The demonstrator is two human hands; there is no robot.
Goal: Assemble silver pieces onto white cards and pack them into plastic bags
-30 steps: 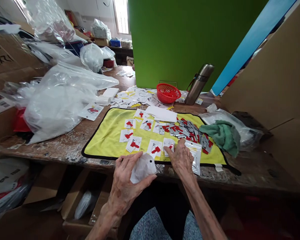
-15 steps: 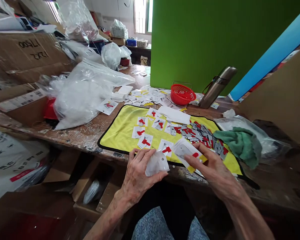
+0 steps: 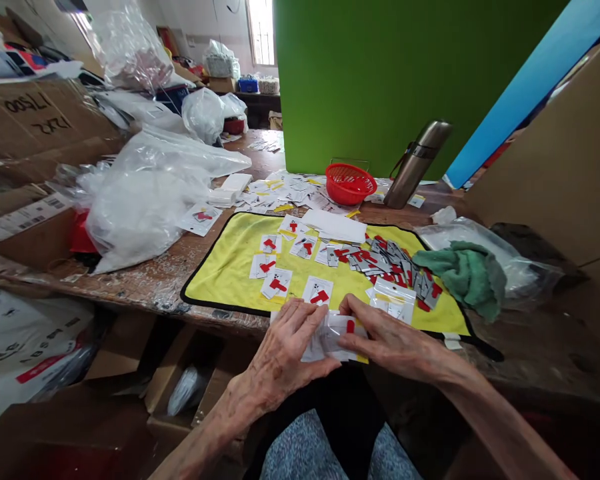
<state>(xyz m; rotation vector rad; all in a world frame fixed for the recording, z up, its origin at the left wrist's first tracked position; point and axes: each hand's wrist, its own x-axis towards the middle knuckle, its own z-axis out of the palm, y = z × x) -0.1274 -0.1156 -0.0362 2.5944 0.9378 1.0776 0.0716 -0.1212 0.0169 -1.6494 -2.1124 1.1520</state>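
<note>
My left hand (image 3: 285, 350) and my right hand (image 3: 385, 337) meet at the near edge of the yellow mat (image 3: 230, 267). Between them they pinch a small clear plastic bag (image 3: 316, 345) and a white card with a red mark (image 3: 344, 331) that is partly inside or against the bag. Several more white cards with red marks (image 3: 275, 283) lie spread on the mat. A heap of grey and red pieces (image 3: 390, 263) sits right of centre, and a stack of clear bags (image 3: 394, 301) lies just beyond my right hand.
A green cloth (image 3: 463, 273) lies at the mat's right end. Behind stand a red basket (image 3: 350, 183), a steel flask (image 3: 415, 163) and a green board (image 3: 380, 73). Big plastic bags (image 3: 145, 193) and cardboard boxes (image 3: 35, 127) crowd the left.
My right hand picked a card off the mat and carried it to the bag in my left hand. Both hands now hold bag and card together.
</note>
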